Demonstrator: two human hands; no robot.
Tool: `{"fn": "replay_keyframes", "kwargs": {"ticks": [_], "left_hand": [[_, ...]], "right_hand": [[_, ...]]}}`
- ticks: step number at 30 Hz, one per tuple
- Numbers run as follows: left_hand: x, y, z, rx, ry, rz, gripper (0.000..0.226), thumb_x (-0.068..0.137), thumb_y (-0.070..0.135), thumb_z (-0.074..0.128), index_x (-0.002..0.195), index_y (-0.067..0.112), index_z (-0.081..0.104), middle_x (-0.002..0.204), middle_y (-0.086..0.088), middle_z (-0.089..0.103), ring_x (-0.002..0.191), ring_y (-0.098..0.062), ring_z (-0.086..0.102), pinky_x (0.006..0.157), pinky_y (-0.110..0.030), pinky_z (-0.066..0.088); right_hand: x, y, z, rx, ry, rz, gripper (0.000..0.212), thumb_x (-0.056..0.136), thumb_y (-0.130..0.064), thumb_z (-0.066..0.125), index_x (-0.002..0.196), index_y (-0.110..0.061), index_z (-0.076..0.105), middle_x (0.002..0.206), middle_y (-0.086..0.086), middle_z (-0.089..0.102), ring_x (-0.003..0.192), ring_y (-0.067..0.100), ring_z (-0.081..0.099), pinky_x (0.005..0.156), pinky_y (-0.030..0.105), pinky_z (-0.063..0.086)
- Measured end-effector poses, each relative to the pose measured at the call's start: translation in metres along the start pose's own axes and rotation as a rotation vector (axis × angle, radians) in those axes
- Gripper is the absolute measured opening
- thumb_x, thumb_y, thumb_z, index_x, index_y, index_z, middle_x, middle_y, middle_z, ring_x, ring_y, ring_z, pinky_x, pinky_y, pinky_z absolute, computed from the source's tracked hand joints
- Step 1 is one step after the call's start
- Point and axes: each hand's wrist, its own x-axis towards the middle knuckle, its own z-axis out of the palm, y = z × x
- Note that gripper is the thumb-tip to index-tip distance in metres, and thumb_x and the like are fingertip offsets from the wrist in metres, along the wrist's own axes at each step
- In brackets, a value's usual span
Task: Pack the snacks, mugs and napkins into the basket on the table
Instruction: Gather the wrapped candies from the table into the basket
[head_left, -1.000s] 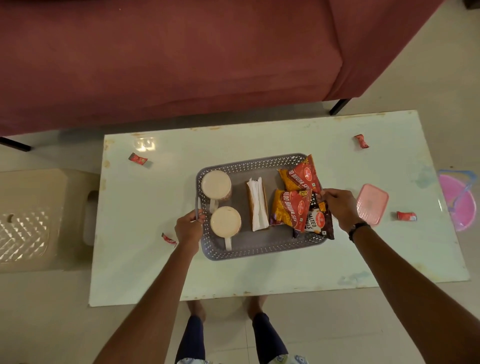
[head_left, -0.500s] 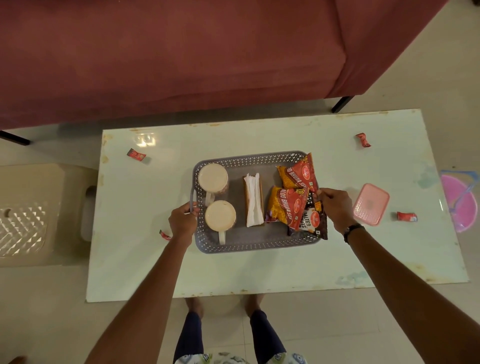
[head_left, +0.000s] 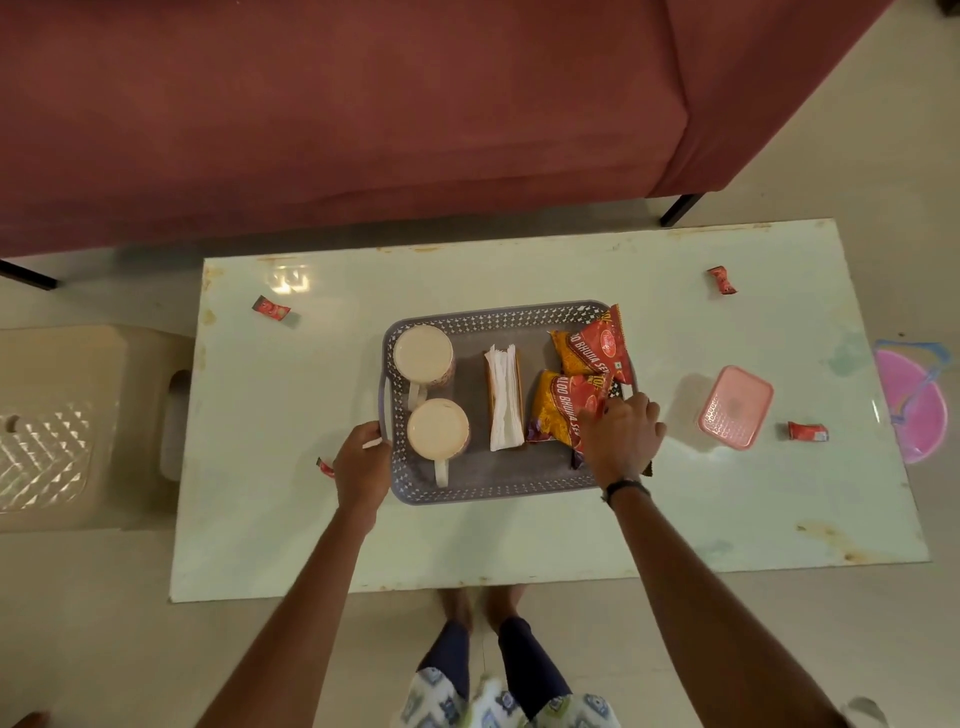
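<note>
A grey perforated basket (head_left: 498, 317) sits on the pale table (head_left: 519, 530). In its left part stand two cream mugs: the far mug (head_left: 423, 356) and the near mug (head_left: 438, 430). A stack of white napkins (head_left: 504, 400) lies in the middle. Red and yellow snack packets (head_left: 597, 345) fill the right part. My left hand (head_left: 361, 462) grips the basket's left handle. My right hand (head_left: 621, 436) lies over the packets at the basket's right edge, its fingers pressing on a packet (head_left: 558, 410) and hiding a dark one.
Small red candies lie loose on the table: far left (head_left: 270, 308), far right (head_left: 722, 279), right (head_left: 807, 432), and one by my left hand (head_left: 325, 466). A pink lidded box (head_left: 735, 406) sits right of the basket. A maroon sofa (head_left: 363, 114) stands behind, a beige stool (head_left: 67, 426) at left.
My right hand has moved left from the basket's right rim onto the snack packets. My left hand stays on the left handle.
</note>
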Motion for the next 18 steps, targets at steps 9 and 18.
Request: {"fn": "replay_keyframes", "kwargs": {"ticks": [9,18], "left_hand": [[-0.004,-0.007,0.001,-0.085,0.01,-0.042,0.032,0.086,0.007,0.054,0.118,0.009,0.059,0.123,-0.008,0.062,0.107,-0.027,0.061,0.084,-0.033,0.048],[-0.006,-0.009,0.001,-0.053,0.017,-0.05,0.036,0.087,0.006,0.05,0.122,0.009,0.057,0.125,-0.008,0.061,0.102,-0.019,0.056,0.083,-0.03,0.045]], "right_hand": [[0.02,-0.018,-0.026,0.014,0.084,-0.162,0.024,0.078,-0.027,0.063,0.065,-0.007,0.067,0.088,0.007,0.068,0.083,0.027,0.054,0.077,0.04,0.04],[0.014,-0.006,-0.015,-0.029,-0.045,-0.151,0.033,0.078,-0.043,0.064,0.085,-0.011,0.07,0.098,0.008,0.066,0.094,0.029,0.056,0.084,0.039,0.041]]}}
